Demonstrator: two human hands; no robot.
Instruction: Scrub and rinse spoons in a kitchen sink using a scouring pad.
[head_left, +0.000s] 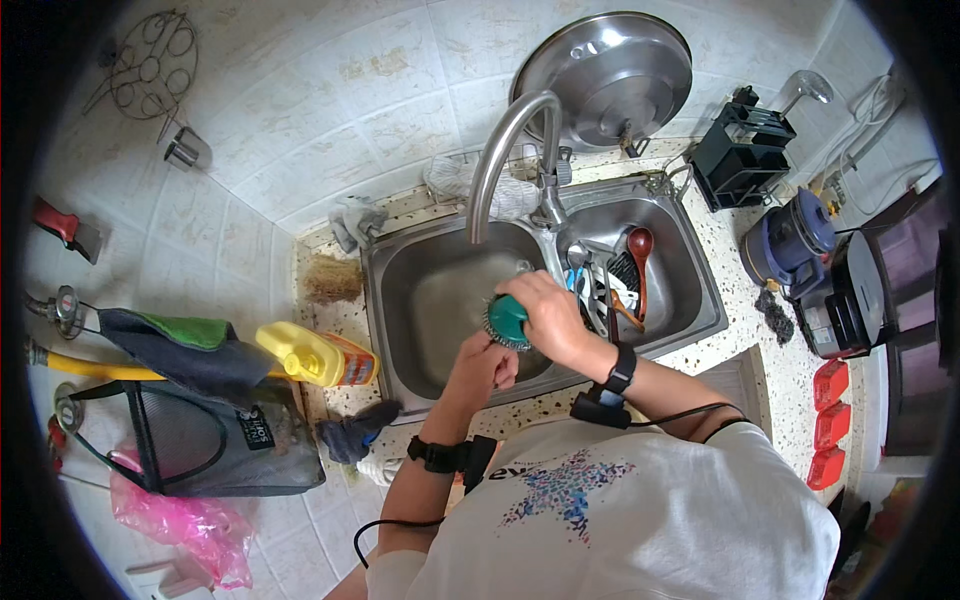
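My right hand (551, 315) grips the green cap of a round scrubbing brush (508, 321) over the near right part of the left sink basin (435, 300). Grey bristles or steel wool show around the brush's rim. Just below it is my left hand (478, 371), its fingers curled and touching or nearly touching the bristles. Whether something thin is held in those fingers is hidden. Cloudy water appears to lie in the left basin. Spoons and other utensils, among them a reddish-brown ladle (640, 244), are heaped in the right basin (682, 277).
A curved steel faucet (499, 150) arches over the left basin. Left of the sink are a yellow detergent bottle (319, 356), a brown fibre scrubber (332, 280) and a hanging mesh bag (225, 442). A large metal lid (607, 79) leans behind; a black utensil rack (742, 154) stands right.
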